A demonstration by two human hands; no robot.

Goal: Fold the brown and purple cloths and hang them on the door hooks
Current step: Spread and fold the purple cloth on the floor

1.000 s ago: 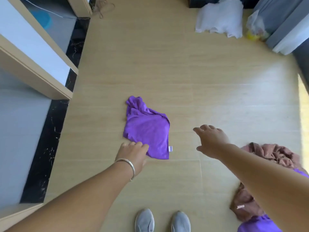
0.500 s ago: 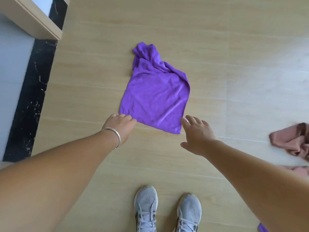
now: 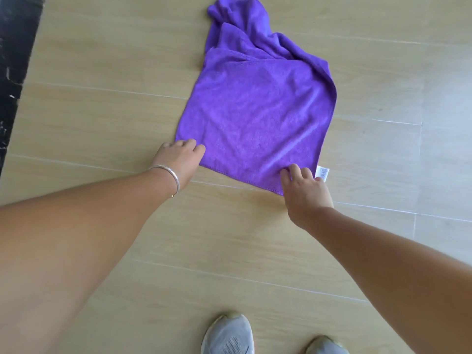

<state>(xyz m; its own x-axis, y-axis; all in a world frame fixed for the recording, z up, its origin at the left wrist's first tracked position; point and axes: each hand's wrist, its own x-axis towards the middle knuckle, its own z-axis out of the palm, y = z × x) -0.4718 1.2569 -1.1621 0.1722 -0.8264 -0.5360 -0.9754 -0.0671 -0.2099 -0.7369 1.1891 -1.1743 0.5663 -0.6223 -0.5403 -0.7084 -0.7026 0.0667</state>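
A soft, light purple cloth (image 3: pixel 258 108) lies rumpled on the wooden floor (image 3: pixel 102 85). The left hand (image 3: pixel 178 157) and right hand (image 3: pixel 305 190), fingers curled, touch its two near corners, the best holds; grip unclear.

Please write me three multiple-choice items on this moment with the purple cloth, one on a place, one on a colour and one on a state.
1. Where does the purple cloth lie?
A. on the wooden floor
B. on a door hook
C. over a chair

2. What colour is the small tag at the cloth's near right corner?
A. black
B. white
C. red

3. How is the cloth's far end?
A. folded neatly
B. rolled tight
C. bunched and wrinkled

Answers: 1 A, it is spread on the floor planks; 2 B, the tag beside the right hand is white; 3 C, the end away from the left hand is crumpled in folds.
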